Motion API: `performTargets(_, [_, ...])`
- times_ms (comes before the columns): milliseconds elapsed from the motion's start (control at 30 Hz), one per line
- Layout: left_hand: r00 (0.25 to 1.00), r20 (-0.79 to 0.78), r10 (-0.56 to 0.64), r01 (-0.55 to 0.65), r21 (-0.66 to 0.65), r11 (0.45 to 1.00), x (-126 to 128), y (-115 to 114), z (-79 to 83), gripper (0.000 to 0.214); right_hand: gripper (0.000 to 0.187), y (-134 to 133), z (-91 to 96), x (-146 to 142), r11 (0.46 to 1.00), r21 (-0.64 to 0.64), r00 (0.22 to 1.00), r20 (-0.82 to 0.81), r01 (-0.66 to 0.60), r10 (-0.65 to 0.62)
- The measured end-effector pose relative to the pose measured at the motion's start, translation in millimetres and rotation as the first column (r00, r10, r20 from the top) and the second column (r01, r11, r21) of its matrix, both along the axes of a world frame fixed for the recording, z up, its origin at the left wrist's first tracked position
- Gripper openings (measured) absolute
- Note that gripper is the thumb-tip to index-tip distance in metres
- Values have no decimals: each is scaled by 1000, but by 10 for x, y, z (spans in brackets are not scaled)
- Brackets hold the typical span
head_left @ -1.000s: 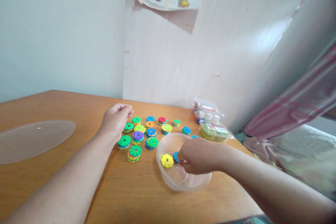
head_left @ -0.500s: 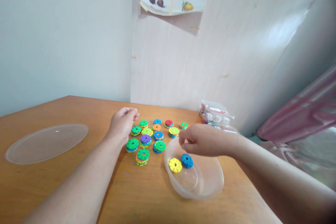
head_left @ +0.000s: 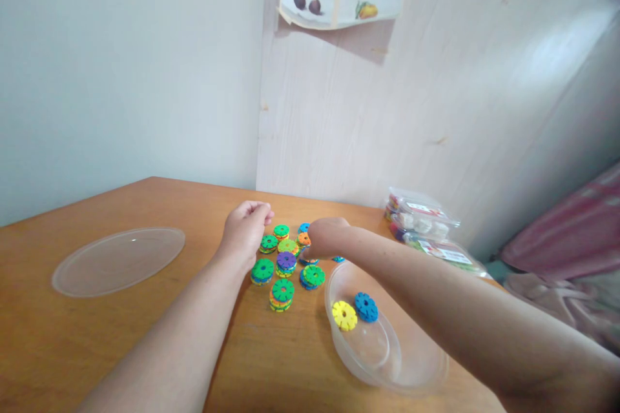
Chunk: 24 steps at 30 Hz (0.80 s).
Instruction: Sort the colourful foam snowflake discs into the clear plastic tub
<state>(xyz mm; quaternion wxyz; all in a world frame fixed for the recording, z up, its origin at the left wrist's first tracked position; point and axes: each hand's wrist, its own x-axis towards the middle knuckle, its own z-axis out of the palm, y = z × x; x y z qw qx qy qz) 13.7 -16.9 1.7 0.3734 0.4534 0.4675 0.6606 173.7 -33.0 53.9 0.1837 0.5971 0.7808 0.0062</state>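
Small stacks of coloured toothed plastic discs (head_left: 285,264) lie grouped on the wooden table (head_left: 145,335). My left hand (head_left: 246,232) rests at the left edge of the group, its fingers curled in loosely, with nothing visible in them. My right hand (head_left: 327,237) reaches over the far stacks, knuckles up, its fingertips hidden among the discs. A clear plastic bowl (head_left: 411,368) stands to the right, under my right forearm. A yellow disc (head_left: 344,315) and a blue disc (head_left: 366,306) lie side by side in it.
The bowl's clear round lid (head_left: 119,260) lies on the table at the left. Clear plastic packs (head_left: 421,219) with coloured contents stand by the wall at the table's back right. Pink cloth (head_left: 571,232) lies beyond the table's right edge.
My right hand has left the bowl, where the blue disc now lies beside the yellow one, and has gone back over the far stacks. The left hand has stayed put.
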Motion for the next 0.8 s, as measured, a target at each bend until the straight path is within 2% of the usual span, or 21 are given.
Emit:
performTargets(100, [1000, -6, -7, 7, 12, 1000, -1, 6, -17, 18, 57, 32, -49, -33, 1000, -5, 1000, 11, 23, -23])
performTargets(300, [1000, -17, -17, 17, 23, 1000, 8, 16, -47, 18, 55, 28, -74, -42, 999, -46, 1000, 20, 14, -13])
performTargets(500, [1000, -22, -3, 3, 10, 1000, -2, 16, -50, 18, 46, -60, 107, 42, 999, -44, 999, -7, 32, -32])
performTargets(633, [999, -33, 4, -4, 1, 1000, 1, -1, -27, 16, 45, -309, 302, 310, 998, 53, 997, -70, 18, -15])
performTargets(733, [999, -45, 2, -2, -11, 1000, 16, -20, 2, 16, 46, -643, 385, 565, 993, 110, 989, -141, -29, 45])
performTargets(800, [999, -48, -1, 0, -23, 1000, 28, -32, 22, 15, 40, -888, 380, 710, 994, 99, 989, -138, -48, 62])
